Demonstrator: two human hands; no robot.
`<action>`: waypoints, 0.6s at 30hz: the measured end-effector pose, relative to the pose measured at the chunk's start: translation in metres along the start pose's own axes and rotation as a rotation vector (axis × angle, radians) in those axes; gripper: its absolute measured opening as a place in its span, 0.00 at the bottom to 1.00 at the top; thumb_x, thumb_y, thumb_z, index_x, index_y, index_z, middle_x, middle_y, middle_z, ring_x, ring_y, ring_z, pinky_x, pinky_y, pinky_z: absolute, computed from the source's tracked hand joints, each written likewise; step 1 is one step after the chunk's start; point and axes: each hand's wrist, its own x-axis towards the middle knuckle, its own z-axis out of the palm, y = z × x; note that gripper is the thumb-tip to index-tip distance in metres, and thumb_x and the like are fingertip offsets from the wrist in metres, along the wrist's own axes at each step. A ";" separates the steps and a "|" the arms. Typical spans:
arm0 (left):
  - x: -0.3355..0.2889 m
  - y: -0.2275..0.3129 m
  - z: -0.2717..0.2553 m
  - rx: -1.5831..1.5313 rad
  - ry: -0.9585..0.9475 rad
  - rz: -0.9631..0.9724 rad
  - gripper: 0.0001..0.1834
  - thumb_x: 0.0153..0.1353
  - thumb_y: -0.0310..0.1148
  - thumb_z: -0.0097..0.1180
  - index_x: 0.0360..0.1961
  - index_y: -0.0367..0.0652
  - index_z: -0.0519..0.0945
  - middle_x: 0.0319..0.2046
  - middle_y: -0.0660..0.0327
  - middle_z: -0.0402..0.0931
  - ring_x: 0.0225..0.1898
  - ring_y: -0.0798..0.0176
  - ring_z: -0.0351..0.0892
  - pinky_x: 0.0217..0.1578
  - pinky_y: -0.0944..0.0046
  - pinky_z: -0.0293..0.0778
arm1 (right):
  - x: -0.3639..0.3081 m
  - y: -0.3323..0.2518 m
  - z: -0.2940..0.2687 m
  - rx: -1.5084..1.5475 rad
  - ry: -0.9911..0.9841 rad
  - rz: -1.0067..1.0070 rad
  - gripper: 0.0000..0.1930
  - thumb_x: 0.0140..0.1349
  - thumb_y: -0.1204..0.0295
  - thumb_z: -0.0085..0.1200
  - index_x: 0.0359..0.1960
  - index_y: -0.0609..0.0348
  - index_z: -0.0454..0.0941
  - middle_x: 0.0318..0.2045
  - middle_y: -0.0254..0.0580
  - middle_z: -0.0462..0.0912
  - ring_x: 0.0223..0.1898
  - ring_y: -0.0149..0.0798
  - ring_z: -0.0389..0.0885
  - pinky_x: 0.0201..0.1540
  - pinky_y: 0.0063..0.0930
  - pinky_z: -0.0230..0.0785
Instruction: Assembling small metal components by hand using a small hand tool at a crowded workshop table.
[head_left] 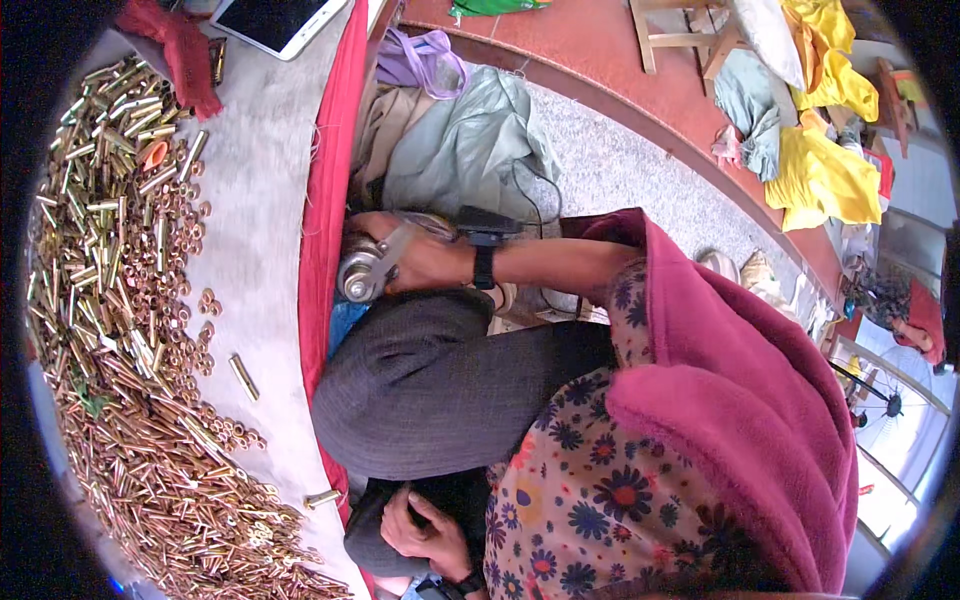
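My right hand (435, 262), higher in the view, has its fingers wrapped round a silvery metal device (358, 282) with a round stepped end and a flat arm, beside the table edge. A dark gadget (487, 225) is strapped to that wrist. My left hand (425, 535) rests low by my dark-trousered leg, fingers curled in; whatever it may hold is hidden. Near it, a brass-coloured bolt (321, 498) lies at the table edge. Another loose brass-coloured tube-like piece (243, 377) lies farther up the table.
A large heap of brass-coloured metal pieces (110, 270) and small nuts (207, 302) covers the table's left side. A white-framed tablet or phone (285, 20) and red cloth (180, 60) lie at the top. Yellow cloth (825, 170), a fan (890, 405) and another person (920, 320) show at right.
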 end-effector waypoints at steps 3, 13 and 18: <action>0.000 0.001 -0.001 0.019 -0.019 0.001 0.09 0.64 0.31 0.51 0.36 0.36 0.79 0.31 0.52 0.78 0.33 0.48 0.76 0.36 0.53 0.68 | -0.017 0.005 -0.023 -0.062 -0.037 0.071 0.43 0.38 0.69 0.69 0.59 0.65 0.61 0.51 0.53 0.72 0.55 0.49 0.71 0.58 0.38 0.63; 0.000 0.001 -0.002 0.046 -0.045 0.001 0.08 0.63 0.30 0.51 0.37 0.35 0.78 0.30 0.52 0.77 0.33 0.47 0.75 0.35 0.52 0.67 | -0.020 -0.018 -0.080 -0.104 0.133 0.081 0.41 0.41 0.64 0.71 0.57 0.65 0.62 0.52 0.49 0.68 0.54 0.43 0.70 0.57 0.35 0.63; 0.002 0.001 0.001 0.053 -0.030 -0.022 0.08 0.63 0.30 0.49 0.33 0.38 0.79 0.28 0.55 0.77 0.30 0.52 0.75 0.35 0.55 0.66 | 0.011 0.002 -0.093 -0.165 0.265 -0.030 0.40 0.38 0.63 0.70 0.54 0.64 0.67 0.49 0.58 0.71 0.51 0.56 0.72 0.55 0.42 0.65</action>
